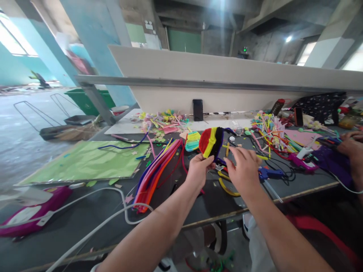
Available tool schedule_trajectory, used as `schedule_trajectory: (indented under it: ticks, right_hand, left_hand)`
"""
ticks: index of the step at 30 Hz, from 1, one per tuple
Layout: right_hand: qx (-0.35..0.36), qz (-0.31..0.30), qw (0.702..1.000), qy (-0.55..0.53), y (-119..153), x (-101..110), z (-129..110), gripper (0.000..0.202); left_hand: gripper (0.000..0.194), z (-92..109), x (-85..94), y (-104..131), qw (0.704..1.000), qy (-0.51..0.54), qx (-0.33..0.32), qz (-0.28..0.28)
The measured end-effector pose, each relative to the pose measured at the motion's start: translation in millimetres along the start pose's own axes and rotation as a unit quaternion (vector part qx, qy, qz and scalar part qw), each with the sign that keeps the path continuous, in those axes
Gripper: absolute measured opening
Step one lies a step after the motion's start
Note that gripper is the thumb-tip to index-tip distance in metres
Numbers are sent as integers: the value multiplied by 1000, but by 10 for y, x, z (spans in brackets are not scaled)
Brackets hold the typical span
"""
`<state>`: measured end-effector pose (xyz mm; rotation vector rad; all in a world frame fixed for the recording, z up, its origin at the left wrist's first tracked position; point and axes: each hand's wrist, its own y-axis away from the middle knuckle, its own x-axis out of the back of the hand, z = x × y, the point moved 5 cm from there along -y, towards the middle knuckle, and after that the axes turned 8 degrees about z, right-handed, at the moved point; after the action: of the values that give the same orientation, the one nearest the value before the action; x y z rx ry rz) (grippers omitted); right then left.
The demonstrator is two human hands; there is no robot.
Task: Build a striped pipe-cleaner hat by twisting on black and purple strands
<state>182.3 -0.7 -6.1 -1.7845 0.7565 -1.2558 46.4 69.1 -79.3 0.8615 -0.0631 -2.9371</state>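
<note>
A fuzzy panel of pipe cleaners [210,142], striped red, yellow and black with a purple edge, is pinched at its lower edge by my left hand [198,168]. My right hand [244,168] is just right of it, fingers bent, thumb apart from the index finger. A yellow pipe cleaner [263,157] shows on both sides of the right fingers and seems to run through them; the fingers hide its middle. Behind the panel lies a yellow and turquoise striped piece [193,141]. A bundle of pink, orange and purple pipe cleaners [157,170] rests left of my left hand.
A blue glue gun [270,173] lies right of my right hand. Green sheets [85,160] and a magenta power strip [36,211] with a white cable occupy the left. A phone [197,110] leans against the board. At far right is another person's hand [351,147].
</note>
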Motion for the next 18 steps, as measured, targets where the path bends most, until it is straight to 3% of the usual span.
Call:
schedule_trajectory:
  ticks: [2, 3, 6, 8, 9, 11, 13, 14, 15, 16, 18]
  right_hand:
    - [25, 64, 994, -83, 65, 116, -42, 24]
    - [45, 62, 989, -126, 114, 119, -66, 21]
    - [61, -83, 972, -210, 284, -124, -85, 13]
    - [-37, -108, 955, -273, 348, -296, 37, 14]
    - [-120, -99, 934, -321, 367, -374, 131, 16]
    - [-283, -82, 844, -448, 410, -516, 287, 21]
    - [-380, -63, 739, -552, 427, -595, 353, 24]
    - [-395, -64, 705, -586, 417, -606, 353, 25]
    - [-390, -76, 691, -604, 396, -600, 338, 25]
    - [-368, -97, 696, -609, 368, -581, 313, 24]
    - [-297, -135, 741, -587, 307, -508, 262, 20]
  left_hand:
    - [22, 57, 72, -45, 998, 44, 28, 26]
    - [20, 85, 101, -63, 996, 66, 46, 38]
    - [11, 140, 131, -76, 983, 121, 120, 61]
    - [6, 140, 98, -41, 972, 141, 177, 61]
    - [6, 129, 69, -13, 967, 144, 203, 53]
    - [7, 94, -3, 57, 959, 139, 246, 23]
    - [8, 52, -72, 128, 954, 125, 273, -19]
    - [8, 34, -98, 158, 952, 118, 281, -39]
    - [8, 19, -117, 182, 950, 112, 285, -56]
    - [7, 8, -129, 199, 950, 107, 286, -69]
    - [6, -5, -136, 217, 950, 98, 284, -83]
